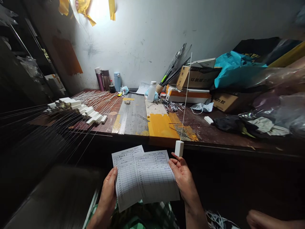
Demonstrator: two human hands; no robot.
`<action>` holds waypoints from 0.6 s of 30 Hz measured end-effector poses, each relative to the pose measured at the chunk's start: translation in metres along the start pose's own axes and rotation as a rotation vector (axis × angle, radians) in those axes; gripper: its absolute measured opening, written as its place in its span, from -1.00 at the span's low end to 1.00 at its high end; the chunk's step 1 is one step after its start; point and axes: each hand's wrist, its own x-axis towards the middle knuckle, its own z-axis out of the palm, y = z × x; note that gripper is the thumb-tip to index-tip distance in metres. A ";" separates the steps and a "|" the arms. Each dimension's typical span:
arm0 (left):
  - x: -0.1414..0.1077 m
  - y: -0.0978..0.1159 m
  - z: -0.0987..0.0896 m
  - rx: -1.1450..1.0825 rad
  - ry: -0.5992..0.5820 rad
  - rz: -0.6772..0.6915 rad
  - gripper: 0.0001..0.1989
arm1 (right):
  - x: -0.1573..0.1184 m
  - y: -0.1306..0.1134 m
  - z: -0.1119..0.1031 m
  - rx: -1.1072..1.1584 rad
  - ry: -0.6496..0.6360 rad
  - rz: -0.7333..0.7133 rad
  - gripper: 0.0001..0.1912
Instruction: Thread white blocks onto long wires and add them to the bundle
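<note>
Two printed forms with handwriting overlap in front of me, below the table edge. My left hand (109, 187) pinches the edge of the left sheet (126, 190). My right hand (182, 173) holds the right sheet (157, 187) by its right edge, thumb on top. The same hand's fingers also keep a small white block (179, 149) upright beside the paper's top corner. A long thin pale rod (186, 95) rises from the block, leaning slightly right. Part of the left sheet is hidden under the right one.
On the table (105, 127), many white blocks (81, 108) with thin rods lie left. Bottles (151, 91), boxes (200, 76), black rods and a mask (203, 107) stand or lie behind and right. Another person's hand (264, 219) shows at lower right.
</note>
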 end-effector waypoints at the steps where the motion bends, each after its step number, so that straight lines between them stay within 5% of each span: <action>1: 0.000 0.000 0.001 -0.004 0.004 -0.002 -0.64 | 0.000 0.000 0.000 0.005 0.006 0.002 -0.48; 18: -0.003 0.003 0.003 0.007 0.027 -0.021 -0.61 | -0.002 0.002 0.003 -0.005 -0.004 0.026 -0.45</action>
